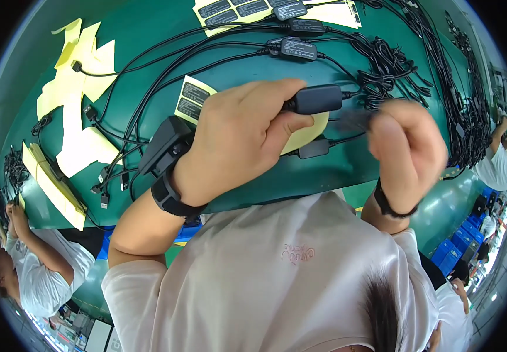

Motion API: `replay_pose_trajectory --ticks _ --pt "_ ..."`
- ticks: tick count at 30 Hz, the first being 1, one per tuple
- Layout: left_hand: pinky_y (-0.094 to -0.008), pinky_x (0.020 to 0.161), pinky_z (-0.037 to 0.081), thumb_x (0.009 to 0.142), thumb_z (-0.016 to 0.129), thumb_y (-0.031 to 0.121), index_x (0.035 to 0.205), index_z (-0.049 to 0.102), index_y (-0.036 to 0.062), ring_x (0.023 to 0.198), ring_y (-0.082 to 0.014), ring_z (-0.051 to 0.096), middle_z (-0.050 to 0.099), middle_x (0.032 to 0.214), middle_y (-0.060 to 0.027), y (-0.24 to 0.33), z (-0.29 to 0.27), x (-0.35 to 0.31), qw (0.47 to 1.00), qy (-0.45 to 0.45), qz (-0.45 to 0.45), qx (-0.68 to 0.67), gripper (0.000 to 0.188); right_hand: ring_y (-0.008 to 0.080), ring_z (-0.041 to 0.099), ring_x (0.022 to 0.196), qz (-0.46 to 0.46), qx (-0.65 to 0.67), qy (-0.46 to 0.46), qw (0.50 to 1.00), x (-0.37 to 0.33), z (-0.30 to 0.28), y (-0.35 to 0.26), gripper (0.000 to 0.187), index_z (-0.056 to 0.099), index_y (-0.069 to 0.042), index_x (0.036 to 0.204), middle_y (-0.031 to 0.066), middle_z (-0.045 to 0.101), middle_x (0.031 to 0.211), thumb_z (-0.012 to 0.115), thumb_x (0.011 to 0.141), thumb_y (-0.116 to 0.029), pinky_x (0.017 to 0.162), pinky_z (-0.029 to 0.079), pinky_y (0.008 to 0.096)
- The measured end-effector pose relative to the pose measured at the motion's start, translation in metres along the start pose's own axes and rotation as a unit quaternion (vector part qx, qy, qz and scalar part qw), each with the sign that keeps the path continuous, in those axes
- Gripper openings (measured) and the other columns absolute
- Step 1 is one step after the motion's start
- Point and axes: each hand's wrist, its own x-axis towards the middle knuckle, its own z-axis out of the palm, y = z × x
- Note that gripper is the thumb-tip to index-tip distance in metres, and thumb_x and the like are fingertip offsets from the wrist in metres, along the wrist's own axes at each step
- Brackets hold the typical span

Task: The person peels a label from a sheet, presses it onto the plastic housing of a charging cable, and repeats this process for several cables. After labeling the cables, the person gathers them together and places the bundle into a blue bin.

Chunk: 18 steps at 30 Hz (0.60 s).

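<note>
My left hand (244, 126) is closed, with thumb and fingers around one end of a black inline box (319, 100) on a cable. Under that hand a rounded yellow backing sheet (312, 132) shows. To the right, my right hand (409, 152) is curled and blurred by motion, its fingers pinched on a thin dark label (354, 120), also smeared. Another boxed cable (314, 148) lies just below the yellow sheet. Behind my hands, several cables with labelled black boxes (298, 49) lie across the green table (241, 76).
Yellow backing scraps (77, 100) lie at the left, near a stack of yellow sheets (51, 182). Label sheets (195, 97) sit beside my left hand and at the back. Coiled black cables (391, 70) pile up at the right. Other people (45, 258) work at both sides.
</note>
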Motion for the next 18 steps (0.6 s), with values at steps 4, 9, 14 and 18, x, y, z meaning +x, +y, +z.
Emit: replay_pose_trajectory --ticks 4,9,14,18 --pt "-0.0276 0.052 0.045 0.074 0.073 0.015 0.1 0.064 0.0037 0.057 -0.0217 0.058 0.061 0.071 -0.0102 0.0 0.001 -0.002 1.0 -0.01 0.019 0.018 0.029 0.0009 0.044 0.054 0.165 0.087 -0.029 0.982 0.006 -0.001 0.015 0.007 0.061 0.001 0.08 -0.0041 0.056 0.064 0.062 0.085 -0.004 0.048 0.034 0.017" --pt "-0.0281 0.051 0.044 0.073 0.073 0.016 0.1 0.064 0.0038 0.056 -0.0216 0.057 0.061 0.07 -0.0102 0.001 0.0 -0.002 0.999 -0.02 0.028 0.03 0.031 0.0001 0.044 0.056 0.189 0.09 -0.053 0.976 0.009 0.002 0.015 0.009 0.061 0.001 0.081 -0.0043 0.055 0.064 0.062 0.086 -0.006 0.049 0.033 0.0166" --pt "-0.0281 0.05 0.044 0.073 0.074 0.017 0.099 0.065 0.0041 0.054 -0.0213 0.056 0.06 0.068 -0.0093 0.001 0.0 -0.002 0.999 -0.004 0.025 0.034 0.031 -0.0002 0.043 0.058 0.177 0.087 -0.059 0.979 0.009 0.004 0.02 0.008 0.061 0.001 0.081 -0.0045 0.055 0.065 0.062 0.086 -0.006 0.05 0.033 0.0161" --pt "-0.0278 0.05 0.043 0.073 0.074 0.017 0.099 0.065 0.0041 0.054 -0.0209 0.056 0.059 0.067 -0.0086 0.001 -0.001 -0.002 0.999 -0.01 0.025 0.038 0.031 0.0 0.043 0.058 0.16 0.077 -0.053 0.983 0.009 0.006 0.02 0.009 0.061 0.001 0.081 -0.0046 0.055 0.066 0.062 0.086 -0.006 0.05 0.033 0.0161"
